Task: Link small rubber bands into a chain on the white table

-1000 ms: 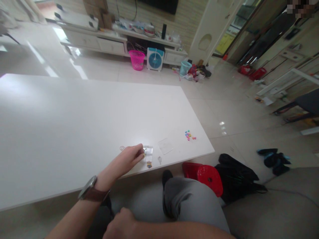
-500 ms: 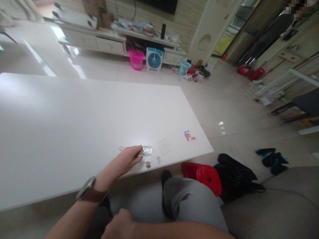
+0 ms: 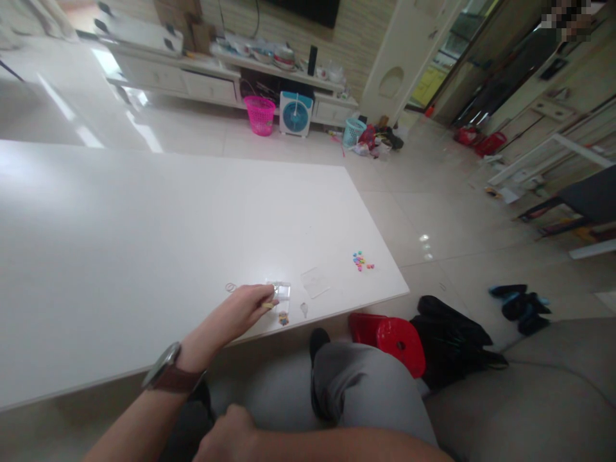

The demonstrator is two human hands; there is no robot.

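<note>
Clock centre = clear case [image 3: 284, 290] near the close edge of the white table [image 3: 144, 224]. Your left hand [image 3: 248, 305] is at 9 o'clock, fingertips overlapping the case; thumb and fingers look pinched on a small yellowish piece [image 3: 269, 305], too tiny to identify. Contact with the case: can't tell. Your right hand [image 3: 231, 431] is down at 7 o'clock by your lap, fingers curled; palm hidden, can't tell if it grips anything

Doing it well, my call: pinch lightly, right at the tips, since something this small could slip or flip. Wrist low, knuckles tipped away so you can see the contact point. Clear case may slide on a smooth top; right hand would help as a brace. Mind the cartoon-like figure [image 3: 283, 318] at 6 o'clock, close to the table edge

Surface: thin rings [image 3: 231, 287] at 9, clear flat panel [image 3: 315, 283] at 3, small translucent piece [image 3: 304, 309] at 4, coloured beads [image 3: 359, 261] farther out at 2. Top is glossy, glare at 10

Room: pink basket [image 3: 260, 117] and blue fan [image 3: 296, 115] at 12, white cabinet [image 3: 163, 78] at 11, red stool [image 3: 398, 346] at 4, shiny tiled floor
</note>
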